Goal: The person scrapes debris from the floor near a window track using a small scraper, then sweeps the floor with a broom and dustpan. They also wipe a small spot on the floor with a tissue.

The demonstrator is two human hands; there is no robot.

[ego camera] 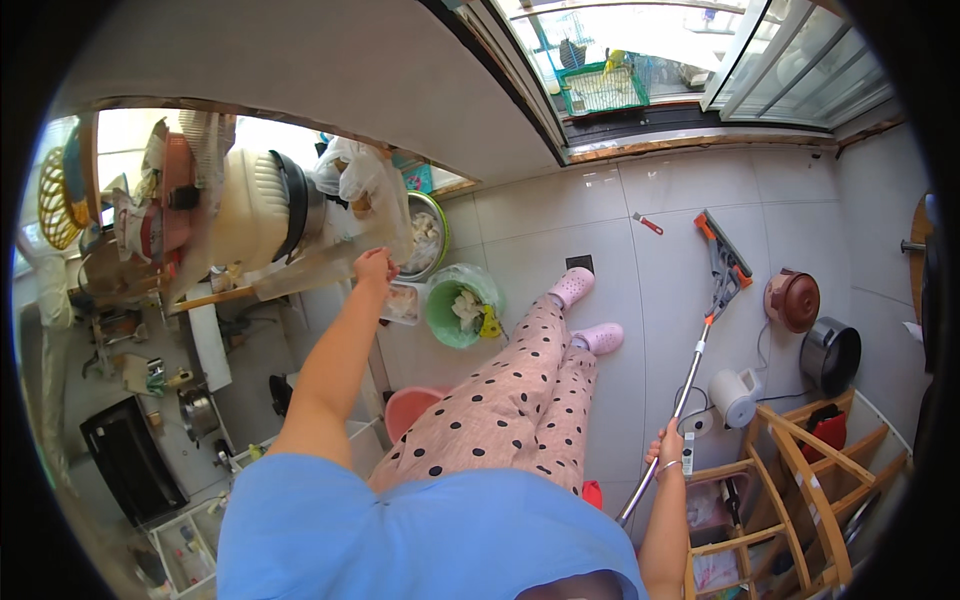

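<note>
My right hand [665,448] is wrapped around the metal pole of a mop [694,367]. The mop's grey and orange head [724,251] lies on the tiled floor ahead. Stretched out to the left, my left hand [376,266] has curled fingers at the edge of a clear plastic sheet [322,262] hanging along a shelf. Whether the fingers pinch the sheet cannot be told. Just beyond that hand are a green-rimmed metal basin [448,232], a clear plastic tray [402,303] and a green bin [442,315] lined with a plastic bag.
A red-handled scraper [649,224] lies on the floor. Along the right stand a brown lidded pot [795,300], a dark metal pot [831,356], a white electric kettle [733,399] and a wooden rack [802,487]. A pink basin [412,409] sits by my leg. A birdcage [604,86] stands beyond the sliding door.
</note>
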